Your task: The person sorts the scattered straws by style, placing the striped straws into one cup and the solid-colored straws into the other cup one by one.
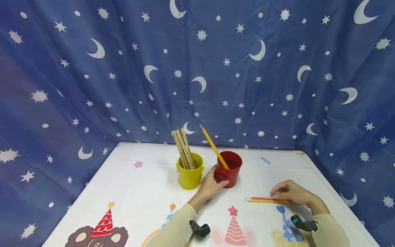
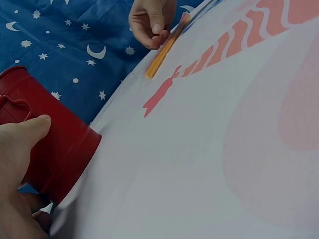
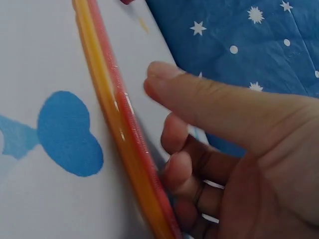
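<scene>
My left hand [image 1: 210, 186] grips a small red metal pail [image 1: 230, 175], thumb across its front and fingers round its side. An orange-yellow stick in a clear wrapper [image 1: 213, 144], like a drinking straw, leans out of the pail. At the right, my right hand [image 1: 293, 192] is beside a pair of long thin straws [image 1: 262, 200], one red and one orange-yellow, lying on the table in clear wrap. In the right wrist view the thumb stands apart from the straws [image 3: 112, 94], with loosely bent fingertips right at their edge.
Left of the red pail stands a yellow pail [image 1: 189, 179] holding several thin paper-wrapped sticks [image 1: 184, 149] with dark print. A white cloth with party-hat prints covers the table [image 1: 148, 192]. A blue curtain [image 1: 197, 68] with moons and stars hangs behind and at the sides.
</scene>
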A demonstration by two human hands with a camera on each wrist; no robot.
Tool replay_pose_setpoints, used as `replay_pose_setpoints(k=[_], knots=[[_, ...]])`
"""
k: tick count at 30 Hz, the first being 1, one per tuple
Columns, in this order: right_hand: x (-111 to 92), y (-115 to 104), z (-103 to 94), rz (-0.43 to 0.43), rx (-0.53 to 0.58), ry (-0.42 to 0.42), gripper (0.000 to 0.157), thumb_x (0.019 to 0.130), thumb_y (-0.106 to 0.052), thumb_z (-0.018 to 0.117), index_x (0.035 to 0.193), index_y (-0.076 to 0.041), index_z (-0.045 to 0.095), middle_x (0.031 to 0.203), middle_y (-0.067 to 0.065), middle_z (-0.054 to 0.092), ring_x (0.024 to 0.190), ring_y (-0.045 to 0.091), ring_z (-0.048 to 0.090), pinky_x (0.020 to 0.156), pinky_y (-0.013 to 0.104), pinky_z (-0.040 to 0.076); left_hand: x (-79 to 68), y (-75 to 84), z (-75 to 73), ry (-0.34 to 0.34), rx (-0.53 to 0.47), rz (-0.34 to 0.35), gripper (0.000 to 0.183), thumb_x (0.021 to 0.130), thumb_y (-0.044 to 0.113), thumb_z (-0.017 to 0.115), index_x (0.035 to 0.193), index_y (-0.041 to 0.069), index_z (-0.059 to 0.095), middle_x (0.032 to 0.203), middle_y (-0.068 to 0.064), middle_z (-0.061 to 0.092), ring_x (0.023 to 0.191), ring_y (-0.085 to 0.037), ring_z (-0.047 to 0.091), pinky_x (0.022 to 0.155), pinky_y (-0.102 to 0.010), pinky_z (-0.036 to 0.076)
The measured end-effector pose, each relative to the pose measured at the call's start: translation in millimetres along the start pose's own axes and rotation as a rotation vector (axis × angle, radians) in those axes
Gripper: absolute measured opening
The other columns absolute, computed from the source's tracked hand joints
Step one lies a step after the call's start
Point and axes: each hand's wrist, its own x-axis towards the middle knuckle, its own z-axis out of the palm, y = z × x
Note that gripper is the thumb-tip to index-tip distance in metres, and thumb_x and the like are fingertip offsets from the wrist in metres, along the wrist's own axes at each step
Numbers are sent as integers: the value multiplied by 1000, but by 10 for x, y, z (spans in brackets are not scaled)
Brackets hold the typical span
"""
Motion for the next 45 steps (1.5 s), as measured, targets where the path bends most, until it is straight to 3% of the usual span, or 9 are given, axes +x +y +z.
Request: replay_pose_setpoints(k=[6,11,18,24,34,39,45], knots=[[-21,113,-13,-1,-31,2,23,92,-10,71,108,7,74,88,0,67,78,1,52,66,17,42,1,9,7,4,-11,-9,83,90,31,74,157,6,33,156,-15,48,144,-31,46,122,-53,36],[10,93,32,16,-60,43,19,88,-5,73,102,8,75,76,-3,54,71,3,47,59,19,38,9,3,8,-3,-12,-7,83,90,32,74,158,6,33,156,-15,48,144,-32,46,122,-54,37],[-8,87,84,77,-90,96,17,86,-7,76,97,5,76,78,0,57,73,6,49,61,19,40,-9,-20,23,-8,-6,-14,83,90,32,74,157,8,33,156,-14,48,144,-32,46,122,-55,36],[-43,6,50,74,-117,113,12,89,-4,71,96,3,76,85,5,68,73,6,51,61,19,42,-39,-49,23,-1,11,-23,83,90,31,75,157,7,33,156,-15,48,145,-32,45,122,-54,36],[-57,-156,-31,28,-29,270,23,95,-11,69,109,7,73,95,8,72,76,5,57,65,21,53,-34,-38,13,0,17,-18,82,90,31,75,157,8,34,157,-14,47,145,-30,45,123,-53,35],[-60,-261,-40,8,-61,362,26,95,-14,70,111,6,73,97,9,73,77,5,56,65,21,52,-28,-19,24,1,5,-7,81,90,31,75,157,8,35,155,-13,49,144,-30,46,122,-53,36],[-20,-287,-52,-31,-78,359,22,93,-11,72,106,6,74,91,5,72,71,3,56,62,20,52,-2,14,28,8,2,3,81,89,31,75,156,9,36,154,-13,51,143,-29,48,123,-53,35]])
